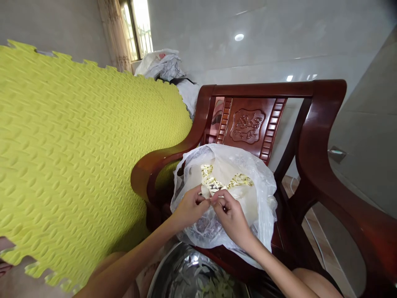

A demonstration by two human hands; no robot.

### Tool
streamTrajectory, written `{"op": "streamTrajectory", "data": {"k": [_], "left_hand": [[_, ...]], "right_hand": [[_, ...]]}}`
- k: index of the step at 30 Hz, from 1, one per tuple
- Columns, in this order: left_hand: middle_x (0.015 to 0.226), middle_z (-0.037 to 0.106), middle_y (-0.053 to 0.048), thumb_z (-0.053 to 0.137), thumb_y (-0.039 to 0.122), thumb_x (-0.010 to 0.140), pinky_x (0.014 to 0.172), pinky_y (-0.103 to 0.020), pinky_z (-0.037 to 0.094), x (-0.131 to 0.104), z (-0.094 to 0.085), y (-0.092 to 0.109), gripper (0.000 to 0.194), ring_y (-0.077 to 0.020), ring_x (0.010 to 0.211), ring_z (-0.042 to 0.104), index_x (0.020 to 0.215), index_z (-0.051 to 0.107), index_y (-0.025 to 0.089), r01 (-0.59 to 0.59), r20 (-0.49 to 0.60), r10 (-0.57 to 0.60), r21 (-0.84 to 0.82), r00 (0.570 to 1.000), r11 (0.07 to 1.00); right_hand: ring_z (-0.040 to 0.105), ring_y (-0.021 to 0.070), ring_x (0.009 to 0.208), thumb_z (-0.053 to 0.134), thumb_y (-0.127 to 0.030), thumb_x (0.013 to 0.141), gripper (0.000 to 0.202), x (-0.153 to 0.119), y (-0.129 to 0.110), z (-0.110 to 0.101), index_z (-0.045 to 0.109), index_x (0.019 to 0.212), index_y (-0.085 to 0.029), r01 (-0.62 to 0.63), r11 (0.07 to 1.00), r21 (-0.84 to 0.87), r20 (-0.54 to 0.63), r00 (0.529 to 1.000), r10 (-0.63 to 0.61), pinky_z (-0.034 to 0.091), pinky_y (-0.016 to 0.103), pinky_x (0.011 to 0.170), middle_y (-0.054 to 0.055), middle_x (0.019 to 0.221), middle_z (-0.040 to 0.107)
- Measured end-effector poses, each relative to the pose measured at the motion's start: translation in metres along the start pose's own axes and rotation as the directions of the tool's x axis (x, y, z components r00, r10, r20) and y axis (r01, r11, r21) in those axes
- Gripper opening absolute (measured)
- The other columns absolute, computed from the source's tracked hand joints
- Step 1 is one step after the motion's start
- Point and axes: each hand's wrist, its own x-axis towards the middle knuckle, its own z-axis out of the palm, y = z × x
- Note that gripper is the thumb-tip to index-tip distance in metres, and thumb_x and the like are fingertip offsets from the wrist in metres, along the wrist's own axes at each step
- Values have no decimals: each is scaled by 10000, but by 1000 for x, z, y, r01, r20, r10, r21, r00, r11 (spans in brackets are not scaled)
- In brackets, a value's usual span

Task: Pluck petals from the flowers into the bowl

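Note:
A white plastic bag lies open on the seat of a dark red wooden chair, with pale yellow-green pieces inside it. Over the bag, my left hand pinches a small pale piece between thumb and fingers. My right hand meets it fingertip to fingertip, its fingers closed; what they grip is too small to make out. Below the bag, a shiny metal bowl holds pale, thin pieces.
The chair's curved armrests flank the bag, and its carved backrest rises behind. A large yellow foam mat stands at the left. White bags are piled near the window. A cable runs along the floor at right.

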Motion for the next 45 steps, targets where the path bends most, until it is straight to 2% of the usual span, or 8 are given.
{"op": "streamTrajectory", "data": {"k": [5,12,16,22,32,36,39,45], "left_hand": [[480,328,113,571,243,790,436,-194,179,-1,-3,-3,136,-53,440,265,782,450,181,-10,-6,10,11,1000,1000],[456,465,87,637,391,786,418,-190,256,-11,-5,22,276,-51,383,303,902,527,166,142,105,-118,-261,987,955],[461,402,106,686,402,761,419,-183,247,-14,-8,33,286,-35,376,281,835,534,172,151,85,-129,-370,988,917],[462,370,104,678,405,765,425,-182,235,-17,-15,42,303,-45,408,284,877,584,139,68,-19,-75,-233,997,970],[477,317,91,616,451,794,434,-206,144,-18,-17,33,327,-56,442,219,753,561,131,33,32,-34,53,999,998],[476,320,92,647,506,764,430,-204,167,-15,-25,32,375,-61,437,237,789,576,139,145,63,-144,-5,988,989],[485,335,91,668,504,756,431,-205,170,-16,-30,34,384,-58,440,229,832,607,133,177,128,-172,-30,977,984],[432,388,85,673,507,754,407,-196,217,-23,-5,32,381,-54,397,298,728,585,136,227,273,-231,47,934,973]], "right_hand": [[255,87,468,532,-321,882,121,-2,1,3,505,855,-206,0,1000,-28,1,1000,0,184,217,442,-90,540,306],[523,124,529,701,-496,776,364,2,-8,-9,587,918,-181,-93,921,377,231,973,4,362,229,509,-24,582,565],[486,101,479,675,-480,823,312,4,-4,-12,558,869,-194,-142,821,553,255,967,-4,343,207,487,-31,526,567],[438,88,509,717,-457,793,314,5,4,-3,548,789,-192,-215,717,663,283,959,26,367,206,510,-54,566,472],[375,67,472,694,-459,801,381,7,6,-6,497,651,-169,-151,934,325,318,947,43,300,202,452,-60,574,414],[544,143,716,673,-435,822,267,13,2,-25,615,861,-177,-84,971,223,430,903,-20,440,241,581,18,803,563],[557,178,924,571,-449,895,301,18,-4,-33,616,1070,-208,10,977,215,244,968,-64,452,285,738,50,967,588],[440,104,555,594,-465,875,309,14,-8,-23,672,931,-171,1,992,126,376,925,-49,337,233,538,-36,619,493]]}}
